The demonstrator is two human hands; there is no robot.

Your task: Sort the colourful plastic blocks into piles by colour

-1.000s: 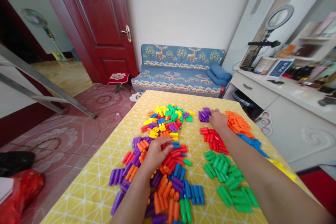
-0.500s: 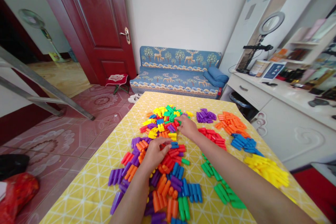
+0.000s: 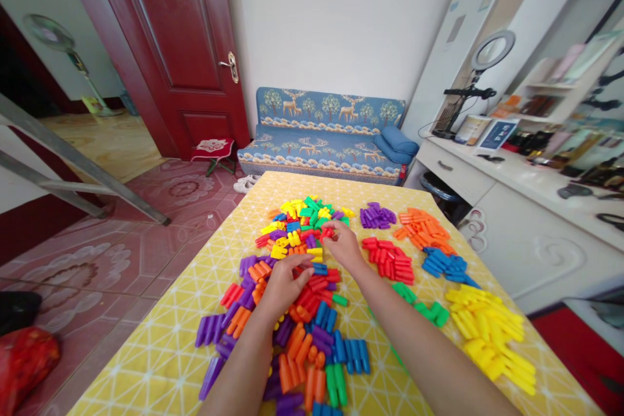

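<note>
On the yellow tablecloth, the left hand lies curled over the mixed pile of blocks, though whether it grips any I cannot tell; the right hand pinches a red block in the pile's far part, near the sorted red heap.

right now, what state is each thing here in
left hand: palm down on mixed pile, grip unclear
right hand: fingertips pinched on red block
mixed pile: jumbled colours
purple pile: one colour, apart
orange pile: one colour
red pile: one colour
blue pile: one colour
green pile: partly behind the right arm
yellow pile: one colour
door: open
</note>
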